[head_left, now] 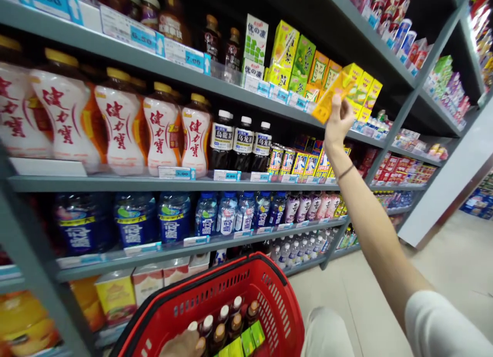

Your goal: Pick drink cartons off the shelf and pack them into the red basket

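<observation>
My right hand (pixel 338 121) is raised to the upper shelf (pixel 246 92) and is closed round a yellow-orange drink carton (pixel 332 97), which is tilted and blurred just off the shelf edge, beside a row of yellow and green cartons (pixel 296 64). My left hand (pixel 181 344) shows only in part at the bottom edge. It rests inside a red shopping basket (pixel 231 290) among several small dark bottles (pixel 227 326) and green cartons (pixel 246 341). Its fingers are mostly hidden.
Grey shelving runs along the left, stocked with white-and-orange bottles (pixel 119 126), dark tea bottles (pixel 242 144), cans, and blue-labelled water bottles (pixel 173 215). Price tags line the shelf edges. A tiled aisle floor (pixel 454 264) opens to the right, with more shelves beyond.
</observation>
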Available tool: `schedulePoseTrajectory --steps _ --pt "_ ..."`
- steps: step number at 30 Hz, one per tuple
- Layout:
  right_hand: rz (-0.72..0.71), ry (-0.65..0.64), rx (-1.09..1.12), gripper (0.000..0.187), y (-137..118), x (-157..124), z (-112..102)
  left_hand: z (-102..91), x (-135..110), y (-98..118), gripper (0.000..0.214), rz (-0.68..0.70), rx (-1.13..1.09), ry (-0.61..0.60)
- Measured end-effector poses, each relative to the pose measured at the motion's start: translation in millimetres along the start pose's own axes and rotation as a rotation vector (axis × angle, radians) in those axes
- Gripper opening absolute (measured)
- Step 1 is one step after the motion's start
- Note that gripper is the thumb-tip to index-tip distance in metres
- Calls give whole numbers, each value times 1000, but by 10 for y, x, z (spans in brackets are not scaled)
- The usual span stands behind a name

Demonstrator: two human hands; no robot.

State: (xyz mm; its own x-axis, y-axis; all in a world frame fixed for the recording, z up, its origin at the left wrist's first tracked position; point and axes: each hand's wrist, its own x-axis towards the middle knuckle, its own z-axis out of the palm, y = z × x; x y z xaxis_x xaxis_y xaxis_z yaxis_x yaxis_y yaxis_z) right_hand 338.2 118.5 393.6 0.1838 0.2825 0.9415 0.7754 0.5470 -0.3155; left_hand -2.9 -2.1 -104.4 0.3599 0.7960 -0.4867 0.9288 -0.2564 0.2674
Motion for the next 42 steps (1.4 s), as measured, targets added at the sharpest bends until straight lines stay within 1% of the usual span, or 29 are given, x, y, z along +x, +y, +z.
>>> schedulePoseTrajectory --steps 1,3,5,6,8,9,10,11,12,13,14,16,18,20,23,25,27,30,32,34,37,39,42 --pt "71 -13 107 59 -46 -394 -4 -38 -30 40 48 15 -16 -1" --pt "241 -111 289 57 -101 -1311 19 -123 -91 120 45 92 -62 38" --pt "423 -252 409 50 -153 -2295 83 -202 -144 178 46 150 -138 75" --pt "541 -341 480 47 -191 -2767 127 -234 -168 194 47 201 -237 129" --pt "1020 -569 769 45 -291 -3590 226 -281 -210 207 48 242 -451 291" --pt "1232 -650 869 45 -346 -3920 274 -294 -230 207 49 236 -554 366" --pt "1436 -700 960 45 -399 -4188 315 -299 -247 207 53 233 -650 419" --pt "1604 -717 1037 45 -445 -4397 344 -298 -262 208 56 235 -741 446" --pt "1734 -711 1109 46 -479 -4550 359 -289 -273 212 59 238 -826 457" --pt "1830 -696 1182 45 -502 -4656 360 -275 -281 222 60 240 -901 462" --pt "1892 -686 1253 45 -513 -4724 350 -258 -286 237 61 242 -973 462" --pt "1940 -706 1366 43 -512 -4779 311 -227 -290 284 60 258 -1111 462" --pt "1944 -756 1423 44 -502 -4781 271 -217 -299 347 57 291 -1242 484" --pt "1922 -809 1436 46 -496 -4772 251 -234 -320 409 51 320 -1335 530" --pt "1872 -913 1402 51 -488 -4775 261 -282 -376 472 45 327 -1405 593" --pt "1859 -966 1361 51 -478 -4798 286 -302 -423 487 44 334 -1412 628" --pt "1857 -980 1333 53 -465 -4841 311 -304 -475 480 41 349 -1334 689" --pt "1837 -994 1338 58 -428 -4935 326 -280 -550 442 35 375 -1052 818" --pt "1781 -1033 1353 59 -388 -5004 308 -248 -580 417 36 410 -841 913" --pt "1685 -1063 1343 60 -340 -5060 271 -203 -580 407 42 463 -684 1005" --pt "1546 -1059 1295 63 -278 -5089 202 -118 -524 416 55 516 -604 1087" --pt "1495 -1060 1270 64 -252 -5070 165 -69 -472 422 62 530 -607 1087" --pt "1437 -1095 1271 69 -241 -5025 137 -36 -431 409 65 578 -584 1086"
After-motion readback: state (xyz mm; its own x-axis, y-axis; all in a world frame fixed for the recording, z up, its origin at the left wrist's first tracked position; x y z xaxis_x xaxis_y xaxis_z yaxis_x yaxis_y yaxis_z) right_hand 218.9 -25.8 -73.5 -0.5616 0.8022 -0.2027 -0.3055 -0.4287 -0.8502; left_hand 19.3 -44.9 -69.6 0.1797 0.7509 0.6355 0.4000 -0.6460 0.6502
